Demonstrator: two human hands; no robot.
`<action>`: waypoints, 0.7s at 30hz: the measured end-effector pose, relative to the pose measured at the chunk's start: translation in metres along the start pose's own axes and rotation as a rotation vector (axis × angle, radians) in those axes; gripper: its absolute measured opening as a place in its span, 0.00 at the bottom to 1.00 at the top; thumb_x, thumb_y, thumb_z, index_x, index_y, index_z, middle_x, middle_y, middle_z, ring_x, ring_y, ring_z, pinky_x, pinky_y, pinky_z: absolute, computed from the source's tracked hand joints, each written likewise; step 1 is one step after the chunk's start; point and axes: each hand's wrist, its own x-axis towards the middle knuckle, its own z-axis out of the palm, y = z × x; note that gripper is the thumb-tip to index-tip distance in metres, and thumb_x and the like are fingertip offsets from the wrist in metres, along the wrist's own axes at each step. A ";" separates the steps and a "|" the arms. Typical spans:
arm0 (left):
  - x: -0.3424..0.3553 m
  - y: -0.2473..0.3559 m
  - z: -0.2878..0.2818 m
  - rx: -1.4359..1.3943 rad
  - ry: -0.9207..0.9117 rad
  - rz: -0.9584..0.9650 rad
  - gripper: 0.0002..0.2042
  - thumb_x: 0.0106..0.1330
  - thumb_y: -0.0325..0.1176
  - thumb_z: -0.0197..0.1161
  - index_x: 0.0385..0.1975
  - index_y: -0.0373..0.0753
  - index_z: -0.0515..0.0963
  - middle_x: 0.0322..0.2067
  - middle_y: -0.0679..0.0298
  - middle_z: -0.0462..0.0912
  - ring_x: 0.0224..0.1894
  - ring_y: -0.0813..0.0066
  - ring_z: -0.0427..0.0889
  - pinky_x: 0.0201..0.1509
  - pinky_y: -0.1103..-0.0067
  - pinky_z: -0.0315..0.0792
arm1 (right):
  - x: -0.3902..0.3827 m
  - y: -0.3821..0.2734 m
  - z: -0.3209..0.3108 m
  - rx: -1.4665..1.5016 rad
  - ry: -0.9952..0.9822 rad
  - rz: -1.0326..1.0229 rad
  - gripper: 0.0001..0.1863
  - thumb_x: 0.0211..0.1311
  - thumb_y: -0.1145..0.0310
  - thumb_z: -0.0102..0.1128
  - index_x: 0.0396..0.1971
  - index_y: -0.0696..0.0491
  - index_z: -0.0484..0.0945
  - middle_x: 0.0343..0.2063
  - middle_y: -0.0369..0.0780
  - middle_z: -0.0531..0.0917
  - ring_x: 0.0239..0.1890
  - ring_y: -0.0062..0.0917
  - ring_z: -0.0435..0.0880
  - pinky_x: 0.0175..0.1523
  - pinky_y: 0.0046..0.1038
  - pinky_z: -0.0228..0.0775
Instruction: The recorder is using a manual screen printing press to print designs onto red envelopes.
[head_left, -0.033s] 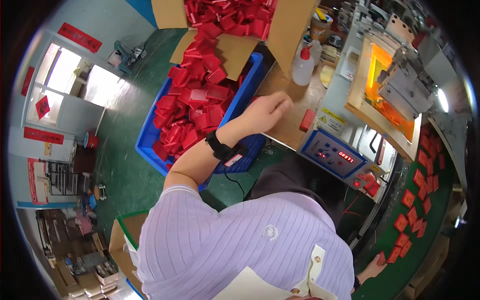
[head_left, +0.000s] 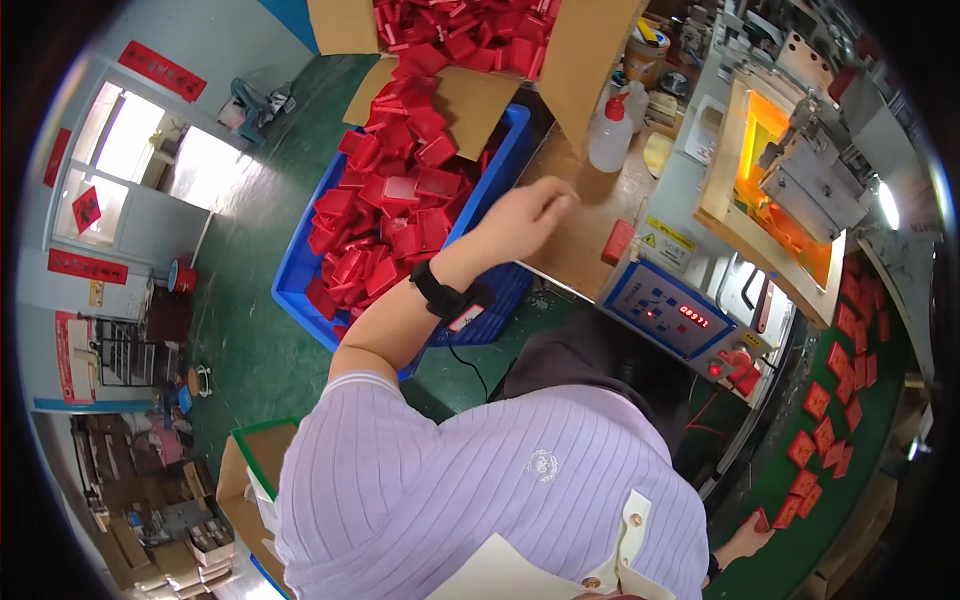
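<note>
Head view: the left hand (head_left: 525, 215) reaches out over the edge of the blue crate (head_left: 300, 270), which is heaped with flat red pieces (head_left: 385, 215). Its fingers are curled loosely together above the brown table (head_left: 580, 225), and I cannot tell whether they hold a piece. The right hand (head_left: 745, 540) sits low at the picture's lower right, just beside more red pieces (head_left: 825, 440) laid out on a green belt (head_left: 870, 400); its fingers touch one red piece, though how firmly it is pinched cannot be told.

An open cardboard box (head_left: 470, 90) of red pieces leans over the crate, and some have spilled down its flap. In my judgement the heap could slide further if it is nudged, dropping pieces onto the green floor (head_left: 250, 330). A white squeeze bottle (head_left: 610, 135) stands near the left hand, so a careless sweep could tip it. The machine (head_left: 780, 190) with its glowing orange opening is close by, and a hand straying there might be pinched or burned
</note>
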 end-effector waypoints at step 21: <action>-0.030 -0.211 -0.096 0.990 -0.250 0.044 0.30 0.47 0.27 0.64 0.55 0.40 0.66 0.44 0.52 0.76 0.46 0.56 0.75 0.48 0.66 0.70 | 0.076 -0.345 -0.059 0.667 -0.226 -0.867 0.23 0.56 0.67 0.60 0.51 0.60 0.69 0.47 0.44 0.77 0.51 0.26 0.75 0.54 0.26 0.65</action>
